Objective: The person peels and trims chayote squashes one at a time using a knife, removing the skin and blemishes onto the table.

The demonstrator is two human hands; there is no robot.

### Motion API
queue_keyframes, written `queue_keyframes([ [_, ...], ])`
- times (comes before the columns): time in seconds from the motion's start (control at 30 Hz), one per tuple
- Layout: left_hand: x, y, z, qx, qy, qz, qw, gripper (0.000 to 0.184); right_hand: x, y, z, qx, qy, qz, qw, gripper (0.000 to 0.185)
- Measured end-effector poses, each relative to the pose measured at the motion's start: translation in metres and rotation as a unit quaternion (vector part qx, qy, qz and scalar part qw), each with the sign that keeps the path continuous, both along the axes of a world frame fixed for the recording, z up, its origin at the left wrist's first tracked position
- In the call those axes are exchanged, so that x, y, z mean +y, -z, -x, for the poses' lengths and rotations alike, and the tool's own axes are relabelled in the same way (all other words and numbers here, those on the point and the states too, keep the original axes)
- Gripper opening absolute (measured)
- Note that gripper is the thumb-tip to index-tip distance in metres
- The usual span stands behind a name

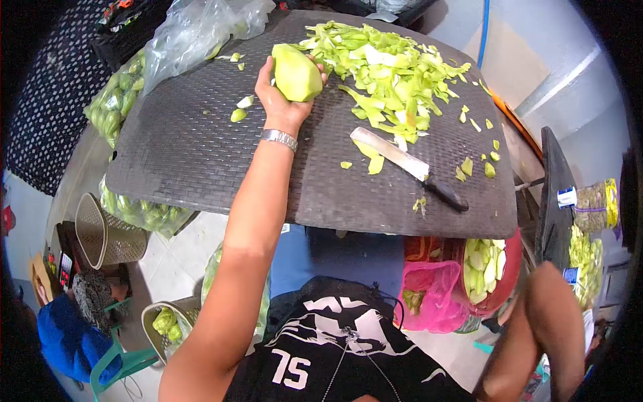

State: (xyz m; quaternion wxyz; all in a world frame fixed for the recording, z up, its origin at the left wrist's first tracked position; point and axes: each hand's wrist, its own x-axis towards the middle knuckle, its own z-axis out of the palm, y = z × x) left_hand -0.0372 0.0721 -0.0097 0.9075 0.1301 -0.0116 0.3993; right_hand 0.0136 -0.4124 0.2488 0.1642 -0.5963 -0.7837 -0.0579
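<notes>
My left hand point(289, 100) is closed around a peeled chayote point(295, 72), pale green with flat cut facets, held up over the dark woven-pattern table point(221, 151). A metal watch sits on that wrist. Just right of the hand, a heap of green peelings point(395, 77) spreads over the table. A knife point(402, 157) with a broad blade and black handle lies below the heap, its handle toward the near right edge. On the right, a bent bare arm shows; my right hand is not visible.
Clear bags of green chayotes point(124, 97) hang by the table's left side. A red basin point(512, 258) of pale cut pieces and a pink bag point(432, 295) stand under the near right edge. Left are a beige basket point(110, 234) and a green chair point(120, 362).
</notes>
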Motion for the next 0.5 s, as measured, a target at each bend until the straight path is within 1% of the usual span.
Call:
queue_keyframes([
  [0.13,-0.007,-0.004,-0.004,0.032,-0.01,-0.018,0.999,0.063,0.002,0.007,-0.001,-0.003,0.01,0.007,1.0,0.051],
  [0.23,-0.009,-0.005,-0.006,0.062,-0.015,-0.006,0.998,0.064,0.004,0.012,-0.002,-0.005,0.013,0.011,1.0,0.051],
  [0.33,-0.006,-0.001,-0.008,0.053,0.004,-0.006,0.999,0.065,0.006,0.016,-0.005,-0.003,0.019,0.01,1.0,0.05],
  [0.5,-0.007,0.0,-0.009,0.057,0.004,-0.019,0.998,0.065,0.002,0.017,-0.005,-0.006,0.018,0.014,1.0,0.05],
])
